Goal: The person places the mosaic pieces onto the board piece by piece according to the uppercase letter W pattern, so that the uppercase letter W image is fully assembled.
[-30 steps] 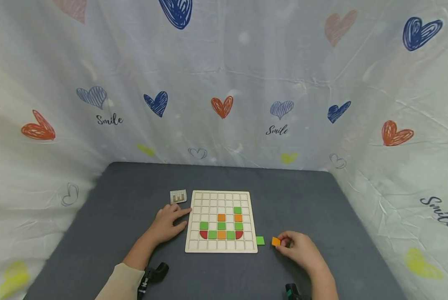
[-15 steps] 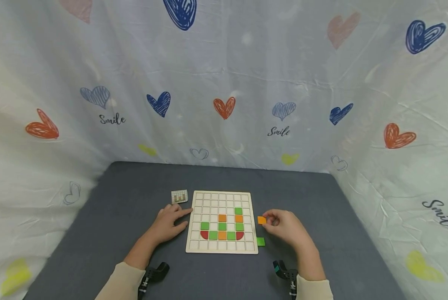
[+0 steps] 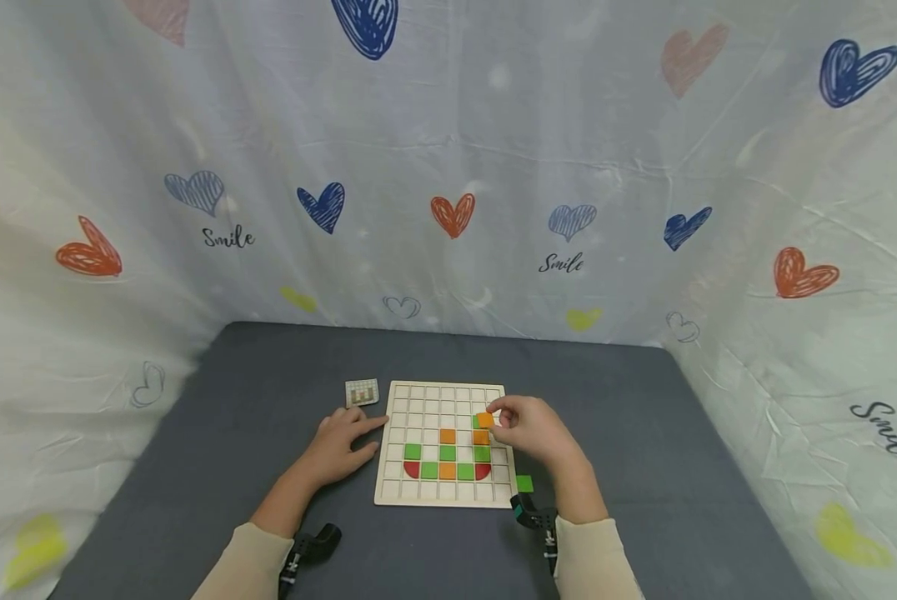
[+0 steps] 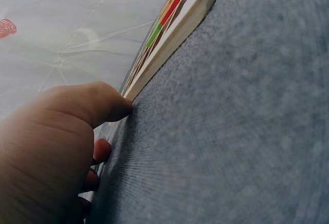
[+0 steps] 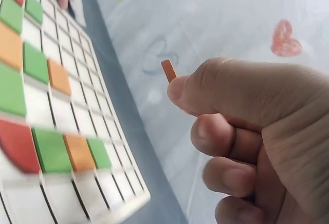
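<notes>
A pale wooden grid board [image 3: 421, 408] lies on the dark table, with green, orange and red tiles set in its lower and right squares. My right hand [image 3: 534, 429] pinches a square orange tile [image 3: 485, 420] between thumb and fingers, over the board's upper right part. In the head view that tile partly covers a green one. The right wrist view shows the held tile [image 5: 168, 71] edge-on, above the board. My left hand [image 3: 338, 446] rests at the board's left side, index finger extended to its edge. In the left wrist view the thumb [image 4: 110, 103] is by the board's corner.
A small card [image 3: 362, 392] printed with a grid pattern lies beyond my left hand. One loose green tile [image 3: 524, 483] sits against the board's lower right edge. A white curtain [image 3: 493, 150] with hearts hangs behind the table.
My right hand has carried the orange tile from right of the board, away from me and leftward, to over the upper right squares. The left hand stays in place.
</notes>
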